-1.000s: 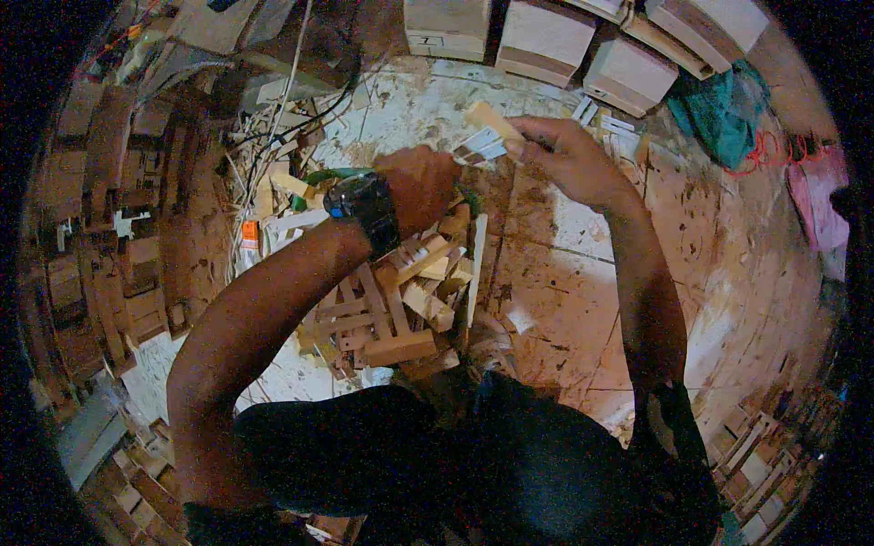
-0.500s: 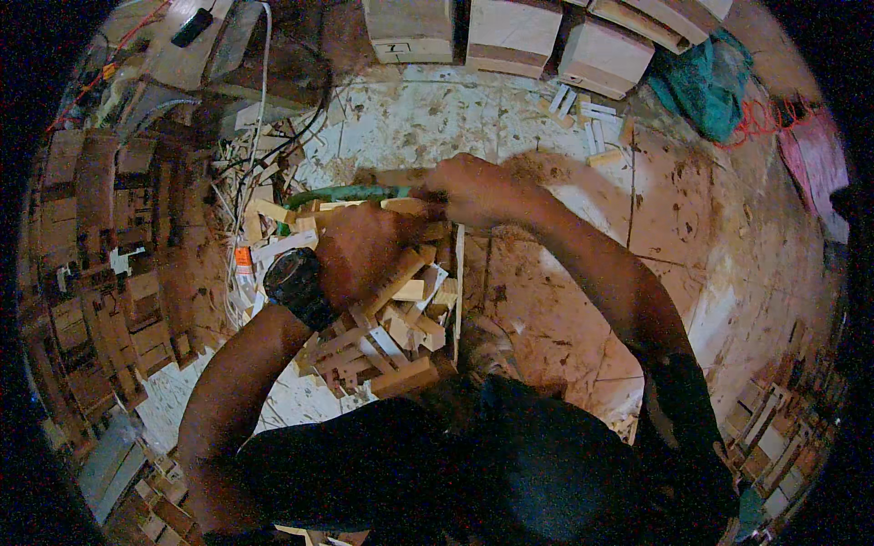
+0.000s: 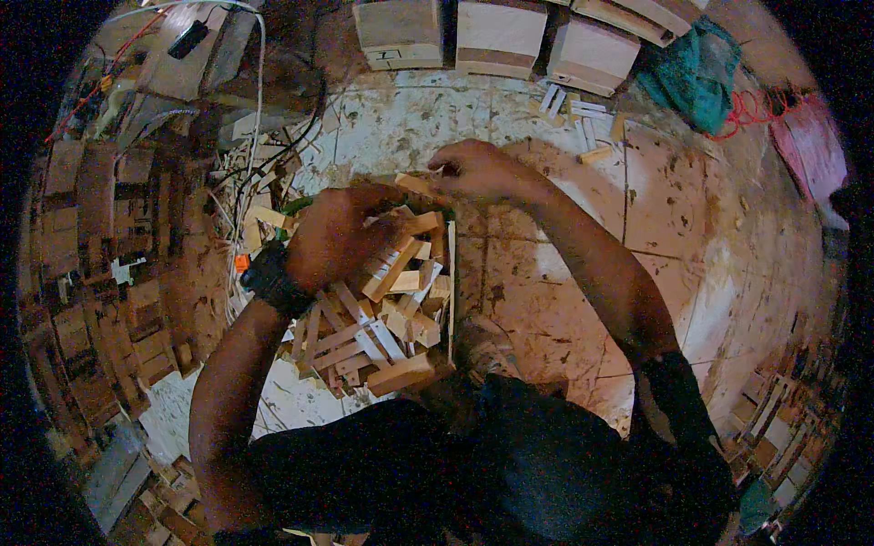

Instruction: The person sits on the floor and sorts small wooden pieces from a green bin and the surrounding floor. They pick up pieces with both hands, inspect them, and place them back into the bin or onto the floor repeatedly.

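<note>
My left hand [image 3: 339, 238], with a dark wristwatch [image 3: 276, 280] on its wrist, is over the left part of a heap of small wooden blocks [image 3: 405, 282]. Its fingers reach rightward, and a gap shows between the upper fingers and the lower ones. Beyond the heap's far right corner is my right hand [image 3: 481, 173], its fingers curled inward; whatever they hold, if anything, cannot be made out. A pale wooden block [image 3: 414, 185] lies just below and left of those fingers. A thin upright board [image 3: 452, 291] edges the heap on the right.
Wood scraps and cables [image 3: 259, 173] lie left of the heap. Large wooden boxes [image 3: 496, 38] stand along the far side, with white strips [image 3: 583, 114] before them. A teal cloth [image 3: 692, 73] and a red coiled hose [image 3: 756, 107] are far right. Stacked wood [image 3: 100, 291] lines the left.
My hands, together over the far edge of the heap before, have moved apart. The left has drawn back leftward, uncovering more blocks. The long green thing near them is now mostly hidden.
</note>
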Motion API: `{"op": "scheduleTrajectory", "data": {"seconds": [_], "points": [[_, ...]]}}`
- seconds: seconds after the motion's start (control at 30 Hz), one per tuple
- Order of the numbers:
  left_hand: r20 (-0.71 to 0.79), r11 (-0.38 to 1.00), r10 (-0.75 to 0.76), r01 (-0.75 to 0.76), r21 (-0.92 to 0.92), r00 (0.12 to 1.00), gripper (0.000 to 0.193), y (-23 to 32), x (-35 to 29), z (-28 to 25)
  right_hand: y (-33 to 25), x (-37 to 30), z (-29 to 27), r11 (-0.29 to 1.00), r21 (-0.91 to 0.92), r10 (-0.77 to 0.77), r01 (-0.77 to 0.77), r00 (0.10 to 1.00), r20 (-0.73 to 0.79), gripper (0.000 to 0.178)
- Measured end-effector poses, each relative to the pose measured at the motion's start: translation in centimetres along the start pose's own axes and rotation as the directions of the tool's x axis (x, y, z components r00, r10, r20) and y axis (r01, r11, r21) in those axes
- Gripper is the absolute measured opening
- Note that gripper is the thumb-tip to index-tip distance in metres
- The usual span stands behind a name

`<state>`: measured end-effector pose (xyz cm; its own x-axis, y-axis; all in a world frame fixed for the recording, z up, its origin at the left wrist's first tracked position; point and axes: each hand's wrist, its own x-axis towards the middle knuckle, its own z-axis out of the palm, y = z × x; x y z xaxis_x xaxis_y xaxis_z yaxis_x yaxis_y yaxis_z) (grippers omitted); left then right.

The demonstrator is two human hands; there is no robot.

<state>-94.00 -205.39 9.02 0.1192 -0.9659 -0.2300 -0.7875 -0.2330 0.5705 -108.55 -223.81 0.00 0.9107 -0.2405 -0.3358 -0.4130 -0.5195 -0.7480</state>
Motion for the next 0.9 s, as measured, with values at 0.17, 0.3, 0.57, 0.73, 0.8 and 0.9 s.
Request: {"op": "scheduleTrajectory", "data": {"seconds": [0.17,0.3,0.57,0.73,0.8,0.9], "points": [[-0.002,0.998,-0.049,0.049,-0.044,0.999,0.032,-0.3,-0.7,-1.9,6.2,-3.1,-0.6,0.986,0.079,0.158,-0.149,0.979,-0.126,0.036],[-0.009,0.989,-0.126,0.125,-0.084,0.992,0.036,0.2,-2.6,-4.0,12.2,-5.8,-0.8,0.967,0.085,0.254,-0.240,0.922,-0.292,0.036],[-0.043,0.827,-0.527,0.501,-0.254,0.849,0.041,4.9,-10.3,-6.5,24.8,-10.8,-3.4,0.726,-0.485,0.066,-0.487,0.752,-0.656,0.050],[0.012,0.921,-0.384,0.384,-0.059,0.923,0.047,8.0,-13.9,-8.5,24.0,-9.8,-3.5,0.687,-0.561,0.215,-0.461,0.867,-0.449,0.049],[0.007,0.899,-0.435,0.434,-0.058,0.901,0.048,8.7,-14.6,-8.9,21.3,-9.6,-3.1,0.798,-0.429,0.169,-0.423,0.841,-0.514,0.038],[-0.103,0.868,-0.477,0.449,-0.214,0.873,0.051,9.0,-15.1,-8.5,15.8,-8.1,-2.5,0.960,0.086,0.269,-0.268,0.785,-0.558,0.041]]}}
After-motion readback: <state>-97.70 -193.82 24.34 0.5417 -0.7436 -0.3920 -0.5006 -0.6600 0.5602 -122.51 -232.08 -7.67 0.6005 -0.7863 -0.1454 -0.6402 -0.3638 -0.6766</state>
